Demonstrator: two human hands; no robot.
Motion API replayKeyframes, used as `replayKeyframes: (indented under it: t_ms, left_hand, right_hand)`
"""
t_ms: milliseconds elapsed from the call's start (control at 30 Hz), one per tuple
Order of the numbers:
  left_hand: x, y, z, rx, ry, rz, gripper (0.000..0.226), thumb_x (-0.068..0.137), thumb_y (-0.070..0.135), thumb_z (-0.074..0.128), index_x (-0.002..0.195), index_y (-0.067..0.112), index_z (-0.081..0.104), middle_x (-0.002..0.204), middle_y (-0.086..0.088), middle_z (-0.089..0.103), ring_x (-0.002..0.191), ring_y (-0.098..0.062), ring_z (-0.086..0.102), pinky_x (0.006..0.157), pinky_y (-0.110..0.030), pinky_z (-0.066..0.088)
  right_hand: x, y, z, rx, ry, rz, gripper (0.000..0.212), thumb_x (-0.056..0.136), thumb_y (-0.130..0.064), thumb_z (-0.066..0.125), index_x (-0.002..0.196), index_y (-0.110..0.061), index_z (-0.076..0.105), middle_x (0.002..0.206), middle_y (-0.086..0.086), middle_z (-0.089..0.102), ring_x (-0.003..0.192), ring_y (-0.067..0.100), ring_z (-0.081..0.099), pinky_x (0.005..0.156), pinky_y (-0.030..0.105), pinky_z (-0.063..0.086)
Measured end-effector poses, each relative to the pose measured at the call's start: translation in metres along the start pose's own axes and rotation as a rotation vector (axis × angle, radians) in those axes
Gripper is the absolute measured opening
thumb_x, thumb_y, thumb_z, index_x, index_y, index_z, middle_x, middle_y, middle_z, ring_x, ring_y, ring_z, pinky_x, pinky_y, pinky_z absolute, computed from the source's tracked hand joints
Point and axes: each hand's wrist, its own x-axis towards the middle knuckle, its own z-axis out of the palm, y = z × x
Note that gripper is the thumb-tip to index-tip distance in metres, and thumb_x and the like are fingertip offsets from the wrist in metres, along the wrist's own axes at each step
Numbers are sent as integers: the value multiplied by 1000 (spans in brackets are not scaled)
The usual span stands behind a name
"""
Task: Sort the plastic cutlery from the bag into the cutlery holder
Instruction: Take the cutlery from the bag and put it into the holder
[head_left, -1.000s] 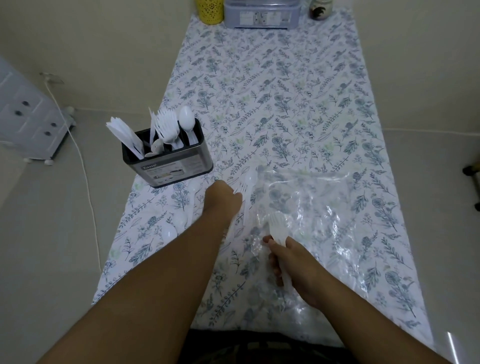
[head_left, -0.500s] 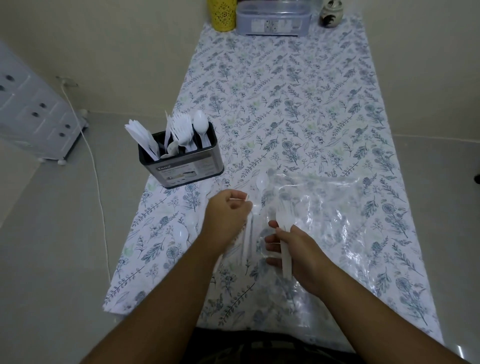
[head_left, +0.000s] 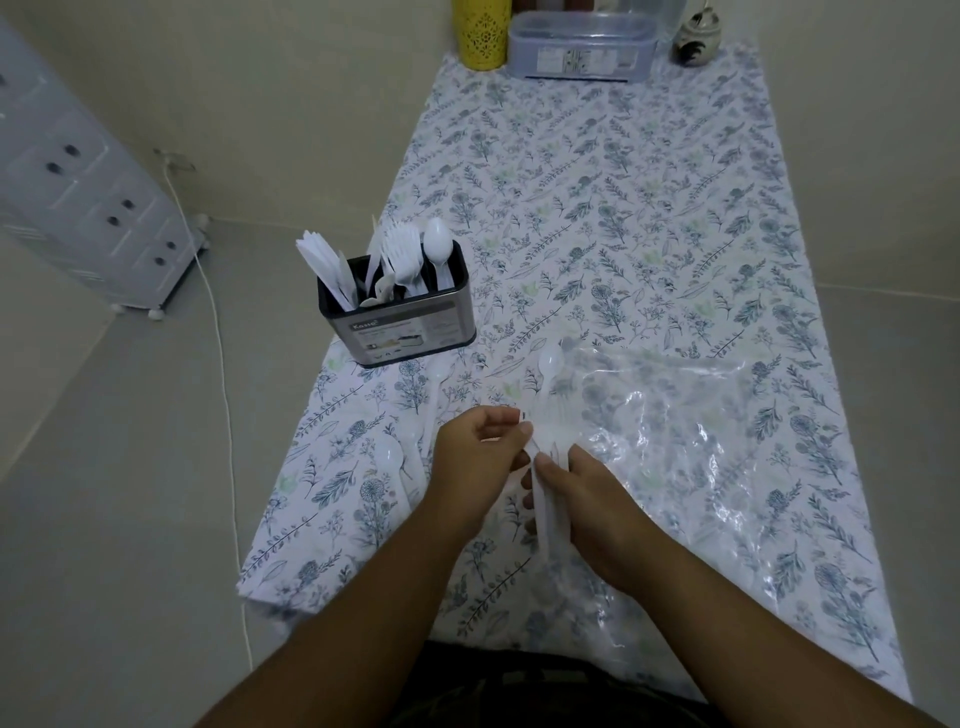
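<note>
**Hands meet over the cutlery**

Both hands have drawn together since a moment ago. Right hand (head_left: 587, 499) grips white plastic cutlery (head_left: 548, 499); left hand (head_left: 480, 457) pinches its top with curled fingers (head_left: 511, 415). Beyond lie a loose spoon (head_left: 549, 364), the clear bag (head_left: 691, 441) flat on the tabletop (head_left: 597, 182), and the cutlery holder (head_left: 402, 322) far left.

A cloth (head_left: 623, 218) printed with blue leaves covers the table and looks matt and smooth. Right of centre lies a clear, glossy plastic bag (head_left: 691, 447), crinkled and catching light. Left of centre, the holder (head_left: 400, 325) has brushed metal walls with a dull sheen, a paper label and a black rim, and is filled with white, smooth plastic cutlery (head_left: 400, 260). At the top stands a translucent plastic box (head_left: 582, 49).
</note>
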Motion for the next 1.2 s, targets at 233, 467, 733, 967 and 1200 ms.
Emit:
replayKeyframes:
  t_ms: [233,467,733,967,1200]
  left_hand:
    - [-3,-2,-2,-72,58,-14,13,88,14,75,101,11,73,81,-7,72,63,-8,66,63,-20,54]
    - [-13,-2,6,97,17,112,13,93,12,68,104,11,74,84,-4,73,64,-3,70,53,-11,51]
    - [-12,-11,0,66,72,-61,25,92,33,68,115,23,63,98,0,72,87,-14,71,80,-33,60]
    - [-8,-14,1,9,70,-50,22,92,23,69,112,13,70,93,-2,76,84,-17,74,84,-37,61]
    - [4,-8,-8,-54,177,-48,24,95,26,66,116,15,70,100,-5,74,84,-13,68,76,-27,59]
  right_hand:
    - [-5,2,1,-24,-46,-15,21,106,-25,51,117,-8,58,103,13,72,83,27,68,78,47,56]
    - [-11,0,4,-129,-63,-25,27,103,-37,49,117,-17,61,111,18,72,92,39,70,86,58,57]
    - [-11,-1,-1,87,-60,7,16,107,-23,47,101,-10,56,83,9,70,65,21,59,60,36,49]
    - [-10,0,-3,175,-89,53,28,105,-28,51,123,-10,63,112,21,73,94,35,68,75,48,58]
    - [-7,0,-7,163,-14,48,26,106,-20,49,127,-14,63,96,14,69,77,27,70,68,44,58]
